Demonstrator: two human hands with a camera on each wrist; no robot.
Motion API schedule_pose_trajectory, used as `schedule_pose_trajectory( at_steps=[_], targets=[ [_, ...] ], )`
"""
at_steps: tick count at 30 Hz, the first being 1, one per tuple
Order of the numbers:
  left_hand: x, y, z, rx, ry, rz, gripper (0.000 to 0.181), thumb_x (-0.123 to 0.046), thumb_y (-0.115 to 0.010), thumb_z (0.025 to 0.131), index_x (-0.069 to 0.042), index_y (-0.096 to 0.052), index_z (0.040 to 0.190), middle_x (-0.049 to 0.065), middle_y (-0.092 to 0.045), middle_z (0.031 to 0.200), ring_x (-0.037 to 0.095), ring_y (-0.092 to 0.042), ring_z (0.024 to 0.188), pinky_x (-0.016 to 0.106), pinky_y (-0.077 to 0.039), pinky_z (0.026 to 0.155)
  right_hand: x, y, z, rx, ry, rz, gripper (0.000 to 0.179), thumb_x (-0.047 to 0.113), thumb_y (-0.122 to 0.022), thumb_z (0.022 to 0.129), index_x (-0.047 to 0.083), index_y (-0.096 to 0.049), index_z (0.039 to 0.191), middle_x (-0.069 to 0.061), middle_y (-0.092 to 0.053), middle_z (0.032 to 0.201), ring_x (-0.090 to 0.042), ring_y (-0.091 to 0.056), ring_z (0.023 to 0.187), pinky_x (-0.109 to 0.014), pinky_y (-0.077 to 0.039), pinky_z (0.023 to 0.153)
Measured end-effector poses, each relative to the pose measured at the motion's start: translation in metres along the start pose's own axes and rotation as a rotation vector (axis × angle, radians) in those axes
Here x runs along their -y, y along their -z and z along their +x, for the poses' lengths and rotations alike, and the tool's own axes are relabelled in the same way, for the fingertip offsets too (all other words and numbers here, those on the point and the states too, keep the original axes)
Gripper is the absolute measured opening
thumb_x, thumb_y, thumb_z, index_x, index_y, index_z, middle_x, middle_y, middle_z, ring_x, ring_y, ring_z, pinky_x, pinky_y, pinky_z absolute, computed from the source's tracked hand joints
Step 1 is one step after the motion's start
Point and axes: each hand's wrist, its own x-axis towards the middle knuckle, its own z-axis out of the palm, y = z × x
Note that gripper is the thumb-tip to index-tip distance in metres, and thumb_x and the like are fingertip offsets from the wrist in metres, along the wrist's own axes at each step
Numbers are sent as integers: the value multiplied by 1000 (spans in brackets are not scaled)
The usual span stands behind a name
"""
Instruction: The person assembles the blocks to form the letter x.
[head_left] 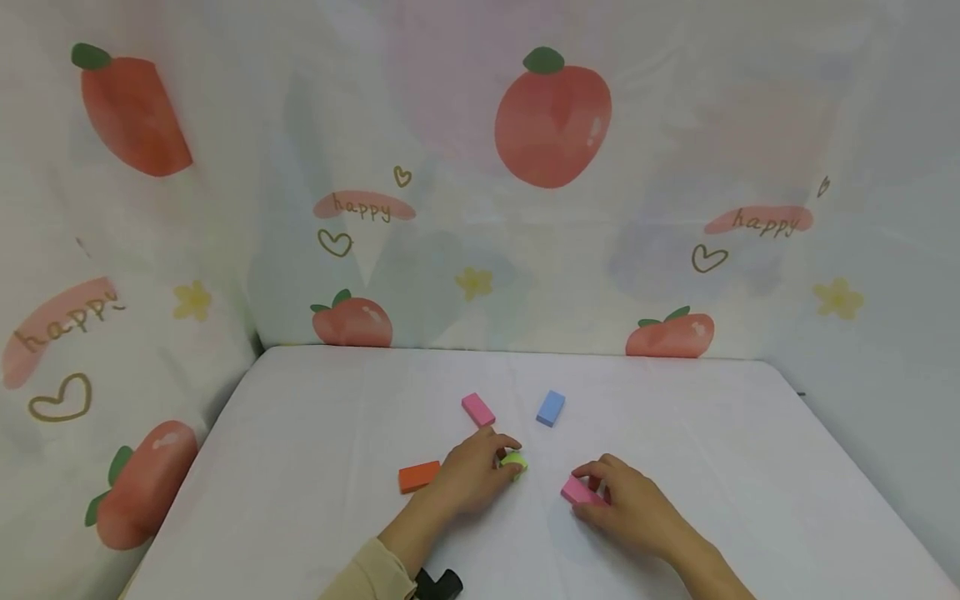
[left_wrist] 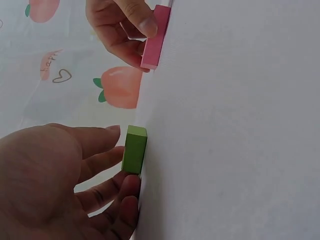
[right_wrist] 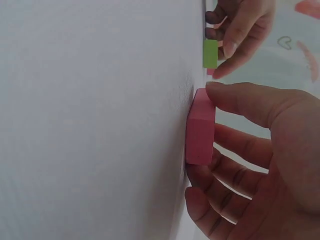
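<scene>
My left hand (head_left: 472,471) curves its thumb and fingers round a small yellow-green block (head_left: 514,461) near the middle of the white table. In the left wrist view the green block (left_wrist: 134,150) stands close beside the thumb tip, with fingertips behind and below it. To the right, my right hand (head_left: 637,504) holds a pink rectangular block (head_left: 579,492) between thumb and fingers, low over the cloth. The right wrist view shows the thumb at one end of this pink block (right_wrist: 201,135) and fingers at the other. Part of it is hidden by the hand.
A second pink block (head_left: 477,409) and a blue block (head_left: 551,408) lie farther back. An orange block (head_left: 418,477) lies left of my left hand, partly covered by it. Patterned cloth walls (head_left: 551,275) rise behind and beside the table (head_left: 322,417). A black object (head_left: 440,585) shows beside the left sleeve.
</scene>
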Motion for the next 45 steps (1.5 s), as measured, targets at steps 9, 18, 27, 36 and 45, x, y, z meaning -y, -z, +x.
schedule_pose_trajectory(
  at_steps=[9, 18, 27, 36, 45],
  targets=[
    [3, -4, 0, -36, 6, -39, 25, -29, -72, 98, -23, -75, 122, -9, -59, 94, 4, -51, 75, 22, -41, 66, -2, 0, 0, -7, -12, 25, 33, 28, -86, 83, 22, -71, 111, 11, -57, 89, -5, -50, 77, -22, -43, 69],
    [3, -4, -2, -39, 22, -75, 23, -24, -71, 98, -22, -76, 121, -9, -59, 94, 4, -50, 76, 22, -40, 66, -4, -1, -1, -26, 50, 32, 32, 29, -87, 83, 21, -72, 110, 11, -56, 88, -2, -48, 75, -21, -42, 68],
    [3, -7, 0, -53, 42, -94, 22, -25, -72, 97, -23, -76, 119, -11, -57, 92, 5, -49, 74, 22, -39, 65, -5, -1, -3, -35, 77, 29, 32, 29, -87, 82, 20, -73, 110, 12, -55, 87, -1, -48, 74, -21, -42, 67],
    [1, -9, -4, -65, 55, -74, 22, -27, -72, 97, -22, -75, 119, -12, -55, 90, 4, -48, 74, 22, -38, 66, -7, -2, -5, -28, 84, 26, 32, 31, -87, 82, 21, -74, 109, 12, -56, 88, -1, -47, 73, -21, -40, 65],
    [-1, -10, -2, -74, 56, -61, 23, -27, -73, 97, -22, -74, 120, -13, -55, 90, 3, -47, 75, 22, -38, 68, -9, -2, -2, -42, 86, 16, 29, 29, -86, 83, 23, -73, 109, 14, -55, 86, 0, -47, 72, -21, -41, 66]
  ],
)
